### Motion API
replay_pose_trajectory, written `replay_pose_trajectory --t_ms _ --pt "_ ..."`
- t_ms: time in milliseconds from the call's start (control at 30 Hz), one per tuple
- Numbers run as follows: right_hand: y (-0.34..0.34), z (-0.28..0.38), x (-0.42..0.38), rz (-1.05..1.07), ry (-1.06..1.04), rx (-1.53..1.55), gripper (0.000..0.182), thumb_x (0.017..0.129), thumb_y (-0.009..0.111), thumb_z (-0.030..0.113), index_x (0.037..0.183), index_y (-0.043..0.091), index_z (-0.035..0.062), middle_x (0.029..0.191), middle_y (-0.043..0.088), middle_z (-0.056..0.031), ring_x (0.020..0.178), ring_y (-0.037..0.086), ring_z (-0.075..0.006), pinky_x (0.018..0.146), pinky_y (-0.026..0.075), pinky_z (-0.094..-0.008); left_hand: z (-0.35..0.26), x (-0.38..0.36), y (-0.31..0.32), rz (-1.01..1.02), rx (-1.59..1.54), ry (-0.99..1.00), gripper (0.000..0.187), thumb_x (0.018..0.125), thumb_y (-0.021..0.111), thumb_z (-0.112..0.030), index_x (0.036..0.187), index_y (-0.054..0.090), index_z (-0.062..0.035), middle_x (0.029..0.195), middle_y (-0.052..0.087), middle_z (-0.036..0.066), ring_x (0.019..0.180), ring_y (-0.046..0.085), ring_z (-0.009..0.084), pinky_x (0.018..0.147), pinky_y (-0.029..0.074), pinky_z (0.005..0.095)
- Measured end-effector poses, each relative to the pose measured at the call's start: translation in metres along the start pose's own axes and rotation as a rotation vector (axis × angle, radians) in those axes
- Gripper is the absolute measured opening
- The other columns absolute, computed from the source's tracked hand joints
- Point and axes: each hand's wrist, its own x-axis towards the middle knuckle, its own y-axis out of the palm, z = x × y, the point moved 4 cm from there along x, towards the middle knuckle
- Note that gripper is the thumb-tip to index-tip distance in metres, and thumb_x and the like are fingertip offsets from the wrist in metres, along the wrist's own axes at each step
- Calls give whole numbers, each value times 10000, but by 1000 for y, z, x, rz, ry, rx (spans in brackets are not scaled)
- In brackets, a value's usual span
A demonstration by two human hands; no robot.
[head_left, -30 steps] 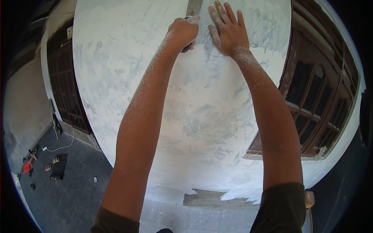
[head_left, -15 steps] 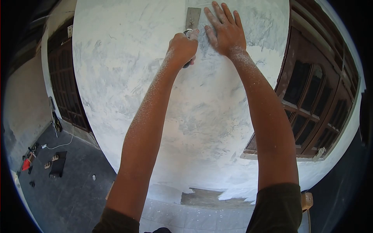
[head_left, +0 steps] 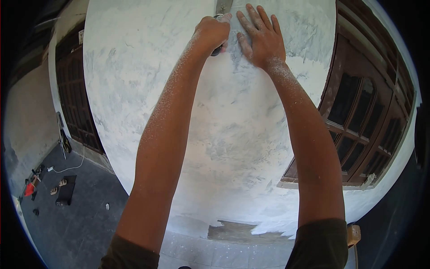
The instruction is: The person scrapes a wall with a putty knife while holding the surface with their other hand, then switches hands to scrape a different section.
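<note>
My left hand [head_left: 212, 34] is closed round the dark handle of a putty knife [head_left: 223, 6]. The knife's flat metal blade points up along the wall, and its tip runs out of the top of the view. Beside it, my right hand [head_left: 263, 41] lies with fingers spread against the wall [head_left: 237, 125]. Nothing is in that hand. Patchy white and grey filler covers the wall's surface. White dust coats both forearms and the right fingers.
A brown wooden window with glass panes [head_left: 358, 112] is set in the wall at right. At left are a dark door [head_left: 77, 96], a white cable [head_left: 74, 168], sandals by a black mat [head_left: 66, 190] and a red item [head_left: 29, 189] on the floor. Wood [head_left: 354, 235] juts out at lower right.
My left hand has slid up the wall with the putty knife, taking the blade's tip out of view. My right hand stays spread on the wall, nearly unmoved.
</note>
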Motion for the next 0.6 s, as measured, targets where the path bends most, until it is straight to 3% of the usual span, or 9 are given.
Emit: replay_pose_trajectory --t_ms 100,167,267,400,500,600 --pt "3 -2 -4 -28 -7 14 654 976 531 384 1548 415 88 1661 295 -153 1552 220 -325 1263 162 -504 19 -26 6 -8 -6 -77 505 1033 571 -429 782 547 8 644 562 79 462 525 153 438 463 324" --pt "12 -7 -8 -156 -18 -17 581 1016 520 433 1571 389 326 1678 280 2 1553 224 -230 1282 131 -480 56 -71 19 -18 3 -160 525 1035 562 -445 813 575 31 627 561 76 474 567 165 428 483 337" --pt "7 -5 -7 -115 6 -53 572 1011 535 417 1560 413 318 1672 294 -2 1551 230 -229 1282 130 -475 44 -61 15 -55 92 -128 522 1036 566 -429 797 576 36 616 552 74 468 552 167 438 477 334" --pt "1 -3 -6 -94 10 -62 577 1005 547 406 1559 417 311 1670 298 -4 1551 231 -227 1283 129 -471 -10 -2 -2 77 -12 -15 487 1038 578 -388 771 549 19 627 548 72 466 507 157 465 454 316" --pt "3 -2 -9 -95 6 -21 576 1002 552 399 1557 422 309 1669 300 -4 1549 236 -227 1282 133 -473 31 -43 19 10 -104 -124 485 1027 597 -401 875 553 58 638 556 71 460 527 154 436 464 313" --pt "6 -5 -6 -147 -12 -34 587 992 571 388 1556 424 311 1668 303 -5 1547 241 -228 1281 140 -474 40 -49 26 -39 -50 -131 495 1026 598 -398 868 546 68 632 548 69 475 537 151 428 456 313"
